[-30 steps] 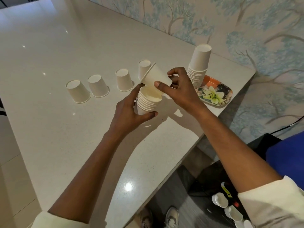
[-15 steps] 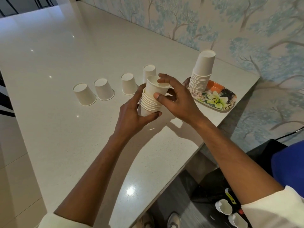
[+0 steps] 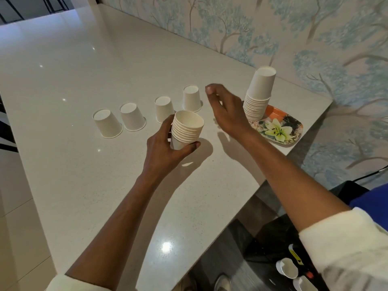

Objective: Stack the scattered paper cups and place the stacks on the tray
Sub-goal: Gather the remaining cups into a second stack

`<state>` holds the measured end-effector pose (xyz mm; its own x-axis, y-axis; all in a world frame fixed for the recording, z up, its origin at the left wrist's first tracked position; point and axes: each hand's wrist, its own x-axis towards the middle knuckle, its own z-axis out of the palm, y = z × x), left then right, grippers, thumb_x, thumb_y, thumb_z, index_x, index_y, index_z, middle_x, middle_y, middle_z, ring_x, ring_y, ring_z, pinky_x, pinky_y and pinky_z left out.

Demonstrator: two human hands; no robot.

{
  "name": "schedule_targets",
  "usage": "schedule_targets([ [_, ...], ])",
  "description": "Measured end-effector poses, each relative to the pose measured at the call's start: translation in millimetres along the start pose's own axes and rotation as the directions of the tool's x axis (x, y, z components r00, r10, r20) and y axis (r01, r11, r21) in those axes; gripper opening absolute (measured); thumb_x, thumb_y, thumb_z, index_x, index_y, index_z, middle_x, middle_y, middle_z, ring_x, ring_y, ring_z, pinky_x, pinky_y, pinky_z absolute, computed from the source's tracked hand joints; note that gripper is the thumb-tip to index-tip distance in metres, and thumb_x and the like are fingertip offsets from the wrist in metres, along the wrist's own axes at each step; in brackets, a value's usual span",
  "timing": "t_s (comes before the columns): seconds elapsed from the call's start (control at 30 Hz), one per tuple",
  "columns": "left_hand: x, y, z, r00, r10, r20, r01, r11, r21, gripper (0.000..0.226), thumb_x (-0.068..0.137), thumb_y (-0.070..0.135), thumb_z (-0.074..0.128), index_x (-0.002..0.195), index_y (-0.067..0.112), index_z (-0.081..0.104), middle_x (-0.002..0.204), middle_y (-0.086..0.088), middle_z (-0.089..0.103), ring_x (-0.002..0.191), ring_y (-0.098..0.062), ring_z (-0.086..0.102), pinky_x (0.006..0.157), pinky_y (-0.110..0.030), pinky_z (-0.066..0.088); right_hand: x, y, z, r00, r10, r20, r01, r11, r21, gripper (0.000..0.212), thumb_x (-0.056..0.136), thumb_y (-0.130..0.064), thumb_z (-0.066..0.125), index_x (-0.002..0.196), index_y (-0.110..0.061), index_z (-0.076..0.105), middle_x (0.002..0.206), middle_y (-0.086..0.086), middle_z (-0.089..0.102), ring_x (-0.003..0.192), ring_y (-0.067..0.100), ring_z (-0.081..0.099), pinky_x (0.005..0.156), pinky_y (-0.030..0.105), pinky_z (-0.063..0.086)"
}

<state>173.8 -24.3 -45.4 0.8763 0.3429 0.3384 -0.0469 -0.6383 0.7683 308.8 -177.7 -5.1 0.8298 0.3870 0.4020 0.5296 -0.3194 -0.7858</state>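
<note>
moved: the right hand (image 3: 226, 110) has let go of the stack (image 3: 186, 129) and swung far, toward the closest loose cup (image 3: 191, 98).
head view, left hand: the left hand (image 3: 161, 148) curls thumb and fingers round the stack, mouth up, holding it steady for more cups.
right hand: empty, fingers loosely bent, just beside that cup; whether they touch is unclear.
row of cups (image 3: 132, 116): four upside down on the table (image 3: 84, 175), still to collect.
tray (image 3: 289, 131): far right, already bearing a tall stack (image 3: 259, 95).
</note>
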Motion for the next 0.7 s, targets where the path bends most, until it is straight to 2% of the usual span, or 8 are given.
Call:
schedule_targets([
  [0.07, 1.0, -3.1, -0.3, 1.0, -0.019, -0.001, 0.019, 1.0, -0.001, 0.087, 0.073, 0.051, 0.085, 0.146, 0.025, 0.045, 0.136, 0.007, 0.062, 0.11, -0.002, 0.057, 0.088, -0.017, 0.049, 26.7, 7.7, 1.0, 0.999, 0.015, 0.039, -0.009, 0.987, -0.159, 0.038, 0.104, -0.031, 0.059, 0.134, -0.008, 0.058, 0.134, 0.006, 0.064, 0.113, 0.017, 0.061, 0.092, 0.022, 0.047],
  [0.13, 1.8, -6.3, 0.4, 1.0, -0.031, 0.005, 0.031, 1.0, 0.0, 0.086, 0.073, 0.05, 0.084, 0.145, 0.024, 0.046, 0.136, 0.007, 0.062, 0.11, -0.003, 0.056, 0.086, -0.013, 0.047, 50.9, 16.5, 5.8, 0.99, 0.049, 0.13, -0.012, 0.962, -0.274, 0.05, 0.099, -0.031, 0.066, 0.142, -0.008, 0.053, 0.143, 0.01, 0.058, 0.124, 0.025, 0.058, 0.101, 0.03, 0.044],
  [0.23, 1.1, -10.7, 3.0, 0.999, -0.043, 0.012, 0.043, 0.999, -0.004, 0.085, 0.074, 0.049, 0.084, 0.145, 0.025, 0.046, 0.131, 0.017, 0.057, 0.11, -0.001, 0.055, 0.083, -0.004, 0.041, 77.2, 24.7, 17.4, 0.961, 0.097, 0.259, 0.007, 0.927, -0.375, 0.065, 0.095, -0.031, 0.069, 0.151, -0.011, 0.043, 0.155, 0.012, 0.047, 0.14, 0.029, 0.047, 0.113, 0.033, 0.035],
  [0.33, -0.1, -14.8, 5.0, 0.998, -0.057, 0.014, 0.057, 0.998, -0.011, 0.084, 0.074, 0.048, 0.084, 0.145, 0.025, 0.046, 0.128, 0.021, 0.055, 0.111, -0.001, 0.054, 0.081, 0.0, 0.039, 95.3, 26.5, 28.2, 0.926, 0.125, 0.355, 0.045, 0.9, -0.434, 0.075, 0.092, -0.03, 0.072, 0.156, -0.013, 0.036, 0.159, 0.012, 0.041, 0.146, 0.029, 0.04, 0.118, 0.033, 0.029],
  [0.47, 0.7, -19.4, 6.2, 0.998, -0.057, -0.003, 0.057, 0.998, -0.022, 0.08, 0.075, 0.047, 0.083, 0.144, 0.025, 0.047, 0.12, 0.037, 0.047, 0.108, 0.002, 0.055, 0.077, 0.008, 0.037, 104.6, 28.4, 44.0, 0.899, 0.151, 0.411, 0.094, 0.851, -0.516, 0.071, 0.091, -0.034, 0.073, 0.152, -0.014, 0.044, 0.152, 0.014, 0.049, 0.14, 0.032, 0.046, 0.116, 0.037, 0.034],
  [0.57, 0.4, -20.6, 5.6, 0.999, -0.05, 0.001, 0.05, 0.998, -0.024, 0.081, 0.075, 0.048, 0.083, 0.144, 0.025, 0.047, 0.123, 0.031, 0.05, 0.109, 0.002, 0.056, 0.08, 0.007, 0.038, 102.1, 33.2, 51.0, 0.901, 0.16, 0.404, 0.092, 0.837, -0.539, 0.061, 0.09, -0.033, 0.074, 0.144, -0.013, 0.052, 0.143, 0.016, 0.056, 0.131, 0.033, 0.053, 0.109, 0.036, 0.038],
  [0.7, 0.4, -21.7, 5.6, 0.999, -0.042, 0.007, 0.042, 0.999, -0.018, 0.081, 0.075, 0.048, 0.084, 0.144, 0.025, 0.048, 0.126, 0.025, 0.054, 0.11, 0.002, 0.056, 0.082, 0.005, 0.04, 97.5, 37.5, 51.3, 0.93, 0.154, 0.332, 0.041, 0.857, -0.513, 0.047, 0.087, -0.028, 0.076, 0.128, -0.013, 0.058, 0.131, 0.017, 0.056, 0.122, 0.034, 0.055, 0.096, 0.033, 0.043],
])
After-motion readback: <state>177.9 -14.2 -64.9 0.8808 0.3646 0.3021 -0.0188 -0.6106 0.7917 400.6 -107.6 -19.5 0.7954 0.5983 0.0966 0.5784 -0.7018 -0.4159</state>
